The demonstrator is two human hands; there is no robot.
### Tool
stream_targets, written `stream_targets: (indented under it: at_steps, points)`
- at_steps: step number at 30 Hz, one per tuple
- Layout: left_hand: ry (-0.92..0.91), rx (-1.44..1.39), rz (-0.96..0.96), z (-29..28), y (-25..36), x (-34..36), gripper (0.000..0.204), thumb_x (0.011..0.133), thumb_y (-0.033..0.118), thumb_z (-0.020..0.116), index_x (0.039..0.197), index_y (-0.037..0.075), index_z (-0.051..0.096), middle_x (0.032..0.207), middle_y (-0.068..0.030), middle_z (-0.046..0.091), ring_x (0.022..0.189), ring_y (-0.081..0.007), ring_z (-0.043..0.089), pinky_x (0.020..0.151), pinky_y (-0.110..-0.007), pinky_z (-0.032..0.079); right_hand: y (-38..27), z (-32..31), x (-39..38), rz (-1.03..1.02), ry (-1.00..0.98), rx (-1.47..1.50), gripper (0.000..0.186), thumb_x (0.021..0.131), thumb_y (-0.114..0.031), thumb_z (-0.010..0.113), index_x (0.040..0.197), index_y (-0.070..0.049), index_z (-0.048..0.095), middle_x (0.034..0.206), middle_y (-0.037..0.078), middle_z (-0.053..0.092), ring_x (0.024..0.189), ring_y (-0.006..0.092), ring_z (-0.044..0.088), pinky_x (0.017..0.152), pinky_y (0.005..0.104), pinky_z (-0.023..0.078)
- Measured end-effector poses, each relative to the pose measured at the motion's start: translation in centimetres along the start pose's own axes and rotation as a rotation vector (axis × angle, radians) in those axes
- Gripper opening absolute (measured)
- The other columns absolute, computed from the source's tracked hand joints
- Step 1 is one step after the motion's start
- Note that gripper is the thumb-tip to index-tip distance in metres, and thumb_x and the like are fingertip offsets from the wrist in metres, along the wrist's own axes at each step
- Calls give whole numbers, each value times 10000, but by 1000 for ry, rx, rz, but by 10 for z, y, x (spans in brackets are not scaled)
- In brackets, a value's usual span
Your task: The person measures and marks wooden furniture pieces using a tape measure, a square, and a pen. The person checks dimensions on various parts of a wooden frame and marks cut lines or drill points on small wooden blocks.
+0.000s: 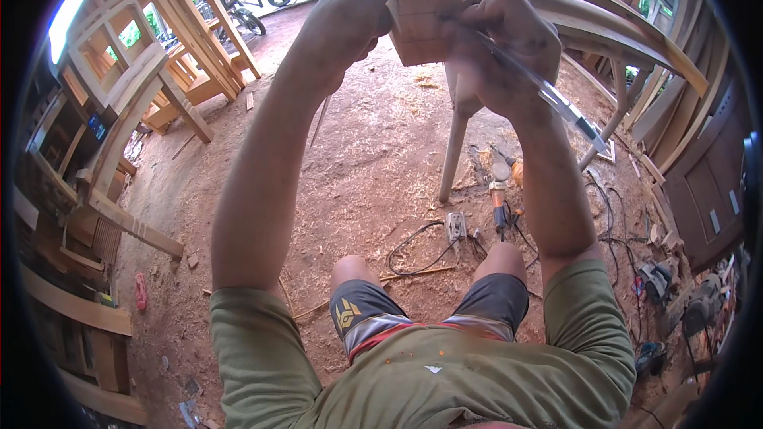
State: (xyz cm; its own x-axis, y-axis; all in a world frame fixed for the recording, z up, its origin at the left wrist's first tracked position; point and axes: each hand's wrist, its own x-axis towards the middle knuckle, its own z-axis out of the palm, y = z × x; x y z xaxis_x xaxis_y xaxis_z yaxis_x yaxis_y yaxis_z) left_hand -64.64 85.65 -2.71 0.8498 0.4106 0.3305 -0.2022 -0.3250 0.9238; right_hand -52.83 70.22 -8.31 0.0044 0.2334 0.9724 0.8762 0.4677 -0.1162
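A pale wooden beam with its squared end facing me is at the top centre, and faint lines run across that end. My left hand grips the beam's left side, thumb laid over the top edge. Below that hand a thin pointed strip sticks out; I cannot tell what it is. On the beam's right, my right hand is closed around a long, slim pen-like tool with a whitish, partly clear rear part. Its front meets the beam's end near my fingers, which are blurred there.
Curved wooden planks rest on a stand with round legs at upper right. An orange power tool, an outlet box and cords lie on the shaving-strewn ground. Wooden chair frames stand left; more power tools lie right.
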Motion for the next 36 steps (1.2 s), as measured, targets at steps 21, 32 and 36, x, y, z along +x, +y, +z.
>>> stream_targets:
  at_steps: [21, 32, 36]
  points:
    - [516, 1122, 961, -30, -34, -42, 499, 860, 445, 803, 640, 57, 578, 614, -23, 560, 518, -143, 518, 466, -314, 408, -19, 11, -45, 398, 343, 286, 182, 966, -67, 666, 1141, -20, 681, 1008, 75, 716, 852, 119, 661, 753, 272, 543]
    - [570, 1402, 1155, -36, -12, -51, 527, 731, 477, 887, 555, 100, 565, 620, -10, 627, 497, -159, 617, 459, -300, 487, -17, 24, -57, 320, 189, -56, 424, 937, 52, 637, 1348, -51, 610, 1261, 83, 668, 1069, 118, 631, 791, 242, 546]
    - [497, 1452, 1085, -43, -7, -48, 588, 773, 606, 797, 625, 72, 602, 606, -59, 594, 529, -234, 626, 513, -357, 506, -20, 24, -56, 323, 207, -31, 395, 949, 25, 641, 1334, -62, 625, 1187, 70, 688, 1023, 101, 641, 775, 230, 551]
